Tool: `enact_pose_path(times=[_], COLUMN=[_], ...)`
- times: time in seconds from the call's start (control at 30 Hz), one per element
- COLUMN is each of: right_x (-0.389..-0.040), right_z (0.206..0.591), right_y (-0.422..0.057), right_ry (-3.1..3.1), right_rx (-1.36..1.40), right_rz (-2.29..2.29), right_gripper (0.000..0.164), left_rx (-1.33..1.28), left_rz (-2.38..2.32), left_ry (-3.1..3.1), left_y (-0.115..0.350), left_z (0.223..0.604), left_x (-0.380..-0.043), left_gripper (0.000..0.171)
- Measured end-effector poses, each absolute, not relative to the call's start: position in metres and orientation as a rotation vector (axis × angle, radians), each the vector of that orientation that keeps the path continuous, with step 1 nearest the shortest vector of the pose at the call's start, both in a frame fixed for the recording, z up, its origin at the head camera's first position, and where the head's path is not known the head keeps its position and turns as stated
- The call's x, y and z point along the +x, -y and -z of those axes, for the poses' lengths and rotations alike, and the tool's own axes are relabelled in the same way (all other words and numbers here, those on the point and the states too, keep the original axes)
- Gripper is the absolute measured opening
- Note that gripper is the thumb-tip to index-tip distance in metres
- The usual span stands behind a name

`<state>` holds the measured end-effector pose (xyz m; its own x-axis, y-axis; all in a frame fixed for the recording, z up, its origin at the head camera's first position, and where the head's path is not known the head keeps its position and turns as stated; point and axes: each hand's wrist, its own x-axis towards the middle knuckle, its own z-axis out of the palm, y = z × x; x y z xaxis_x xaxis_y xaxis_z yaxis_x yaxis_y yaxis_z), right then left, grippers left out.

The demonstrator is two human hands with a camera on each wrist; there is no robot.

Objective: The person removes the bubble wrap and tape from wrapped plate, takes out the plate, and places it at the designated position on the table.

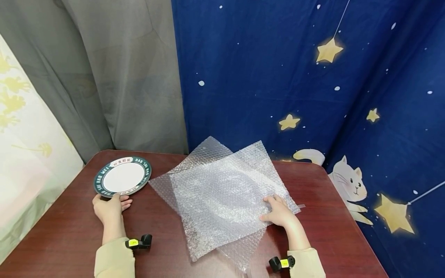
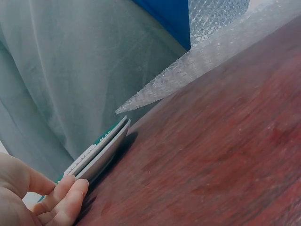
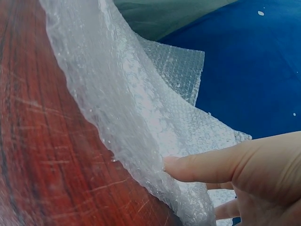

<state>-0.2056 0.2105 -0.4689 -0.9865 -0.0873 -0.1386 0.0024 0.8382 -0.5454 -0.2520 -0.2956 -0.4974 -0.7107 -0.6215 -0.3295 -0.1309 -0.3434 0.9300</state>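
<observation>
At the table's left, my left hand point(image 1: 110, 210) pinches the near rim of a round plate point(image 1: 99, 180) with a green lettered border and white centre. In the left wrist view, two pale rim edges point(image 2: 110, 146) lie one above the other, so a second plate appears stacked beneath. The thumb is over the rim and the fingers lie below. Bubble wrap point(image 1: 222, 208) covers the middle of the table in overlapping sheets turned at different angles. A faint rounded outline shows in the upper sheet; I cannot tell whether something lies under it. My right hand point(image 1: 278, 211) rests on its right side, fingers spread.
The dark red wooden table point(image 1: 167, 239) has rounded far corners. Behind it hang a grey curtain point(image 1: 139, 77) and a blue star-patterned curtain point(image 1: 250, 77). A pale patterned cloth point(image 1: 28, 154) hangs at the left. A small clear strip point(image 1: 301, 206) sticks out at the wrap's right corner.
</observation>
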Motion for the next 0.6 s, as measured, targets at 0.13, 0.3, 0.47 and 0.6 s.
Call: enact_pose_path(times=[0.13, 0.3, 0.47, 0.6], right_x=[-0.205, -0.204, -0.202, -0.201], right_z=[0.471, 0.475, 0.474, 0.475], right_y=[-0.211, -0.211, -0.213, -0.214], right_ry=[-2.864, -2.87, -2.884, -2.896], right_rx=[-0.057, -0.06, -0.09, -0.103], right_rz=[0.843, 0.825, 0.784, 0.737], right_gripper=[0.064, 0.063, 0.063, 0.063], left_rx=[0.967, 0.952, 0.94, 0.914], left_rz=[2.117, 2.088, 2.07, 2.026], left_ry=[1.582, 1.63, 1.667, 1.735], left_y=[0.295, 0.295, 0.295, 0.291], left_z=[0.499, 0.503, 0.507, 0.508], left_x=[-0.252, -0.249, -0.245, -0.239], left_gripper=[0.071, 0.072, 0.072, 0.069])
